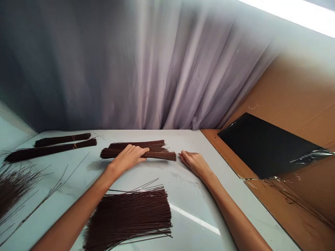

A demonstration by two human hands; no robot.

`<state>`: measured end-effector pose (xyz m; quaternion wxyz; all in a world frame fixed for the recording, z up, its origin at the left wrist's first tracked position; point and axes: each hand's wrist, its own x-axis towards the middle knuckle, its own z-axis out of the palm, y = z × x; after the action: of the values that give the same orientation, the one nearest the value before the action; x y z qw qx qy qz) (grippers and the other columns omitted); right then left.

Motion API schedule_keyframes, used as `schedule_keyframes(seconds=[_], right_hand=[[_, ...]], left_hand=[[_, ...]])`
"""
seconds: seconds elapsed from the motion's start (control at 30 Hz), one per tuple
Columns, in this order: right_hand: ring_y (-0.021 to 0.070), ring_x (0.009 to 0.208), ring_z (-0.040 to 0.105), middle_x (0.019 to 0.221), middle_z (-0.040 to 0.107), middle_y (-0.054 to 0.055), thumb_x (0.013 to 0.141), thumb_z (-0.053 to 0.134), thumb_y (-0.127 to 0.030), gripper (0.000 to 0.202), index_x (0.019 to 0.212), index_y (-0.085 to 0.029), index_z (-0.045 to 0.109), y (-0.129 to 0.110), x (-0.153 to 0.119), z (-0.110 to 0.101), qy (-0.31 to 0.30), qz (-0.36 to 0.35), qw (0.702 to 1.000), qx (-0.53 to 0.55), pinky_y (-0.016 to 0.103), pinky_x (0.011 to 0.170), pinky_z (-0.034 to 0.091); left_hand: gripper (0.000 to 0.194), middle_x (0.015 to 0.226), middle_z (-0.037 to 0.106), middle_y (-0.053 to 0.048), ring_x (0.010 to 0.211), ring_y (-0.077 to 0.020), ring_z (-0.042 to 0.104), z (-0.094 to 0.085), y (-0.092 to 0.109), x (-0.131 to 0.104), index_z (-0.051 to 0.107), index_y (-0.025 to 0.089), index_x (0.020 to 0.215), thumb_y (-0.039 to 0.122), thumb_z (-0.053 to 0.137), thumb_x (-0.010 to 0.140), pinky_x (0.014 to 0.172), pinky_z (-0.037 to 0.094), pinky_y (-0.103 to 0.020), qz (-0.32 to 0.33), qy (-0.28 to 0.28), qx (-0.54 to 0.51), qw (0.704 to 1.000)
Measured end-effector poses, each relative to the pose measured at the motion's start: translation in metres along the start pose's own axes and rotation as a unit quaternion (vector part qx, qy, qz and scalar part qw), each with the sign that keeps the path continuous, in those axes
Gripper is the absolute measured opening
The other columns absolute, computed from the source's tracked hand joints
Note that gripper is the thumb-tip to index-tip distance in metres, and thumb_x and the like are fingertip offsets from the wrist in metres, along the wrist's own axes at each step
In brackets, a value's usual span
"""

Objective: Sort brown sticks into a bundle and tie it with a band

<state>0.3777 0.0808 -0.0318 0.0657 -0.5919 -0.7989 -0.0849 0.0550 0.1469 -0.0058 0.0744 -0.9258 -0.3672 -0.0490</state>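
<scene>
My left hand (131, 156) is closed around a bundle of thin dark-brown sticks (162, 155), which lies lengthwise across the white table. Behind it is another layer of the same sticks (154, 143), partly hidden by the hand. Just off the bundle's right end, my right hand (193, 161) has its fingers curled together. Whether anything is pinched in them is hidden. Closer to me, a wide loose pile of dark-brown sticks (136, 216) is spread on the table, its right ends roughly lined up and a few sticks jutting out.
Two tied stick bundles, a rear one (62, 139) and a front one (49, 151), lie at the back left. Loose sticks (13, 191) fan out at the left edge. A grey curtain (157, 69) hangs behind. Cardboard (295, 195) and a black panel (267, 146) stand right.
</scene>
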Motion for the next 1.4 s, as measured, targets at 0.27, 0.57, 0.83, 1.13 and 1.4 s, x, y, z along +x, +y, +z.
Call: schedule_keyframes(seconds=[0.27,0.57,0.83,1.13,1.4], right_hand=[[0.0170,0.071,0.062,0.087,0.071,0.003,0.096,0.056,-0.047,0.025,0.095,-0.022,0.063,0.047,-0.005,-0.019,-0.092,0.121,0.974,0.166,0.026,0.061,0.040],[0.0177,0.073,0.065,0.090,0.072,0.008,0.079,0.071,-0.042,0.029,0.094,-0.017,0.069,0.105,-0.024,-0.055,-0.230,0.198,0.901,0.309,0.027,0.062,0.050],[0.0142,0.062,0.060,0.070,0.068,0.002,0.068,0.078,-0.035,0.019,0.072,-0.018,0.068,0.103,-0.027,-0.040,-0.305,0.232,0.855,0.349,0.026,0.060,0.050],[0.0193,0.058,0.061,0.067,0.067,0.007,0.073,0.063,-0.055,0.033,0.072,-0.024,0.054,0.096,-0.147,-0.073,-0.142,0.361,0.859,0.333,0.030,0.049,0.045],[0.0267,0.069,0.064,0.098,0.073,0.027,0.053,0.084,-0.053,0.036,0.079,-0.028,0.077,0.149,-0.308,-0.111,0.093,0.552,0.721,0.408,0.042,0.056,0.047]], left_hand=[[0.037,0.109,0.077,-0.010,0.101,-0.0274,0.071,0.007,-0.011,0.000,0.061,0.020,0.134,0.036,0.057,0.101,0.084,0.044,-0.034,-0.033,-0.015,-0.009,0.999],[0.042,0.112,0.077,-0.012,0.104,-0.0311,0.071,0.020,-0.019,0.001,0.063,0.019,0.133,0.043,0.054,0.100,0.086,0.047,-0.037,-0.060,-0.020,-0.051,0.997],[0.052,0.112,0.077,-0.012,0.105,-0.0320,0.071,0.020,-0.021,0.003,0.063,0.020,0.133,0.057,0.052,0.098,0.088,0.047,-0.038,-0.075,-0.029,-0.083,0.993],[0.051,0.122,0.074,-0.011,0.110,-0.0303,0.071,0.022,-0.021,0.002,0.061,0.022,0.127,0.062,0.049,0.098,0.091,0.051,-0.037,-0.061,-0.001,-0.127,0.990],[0.059,0.142,0.062,-0.018,0.133,-0.0328,0.057,0.035,-0.024,0.004,0.054,0.015,0.137,0.060,0.043,0.100,0.111,0.043,-0.045,-0.031,0.021,-0.133,0.990]])
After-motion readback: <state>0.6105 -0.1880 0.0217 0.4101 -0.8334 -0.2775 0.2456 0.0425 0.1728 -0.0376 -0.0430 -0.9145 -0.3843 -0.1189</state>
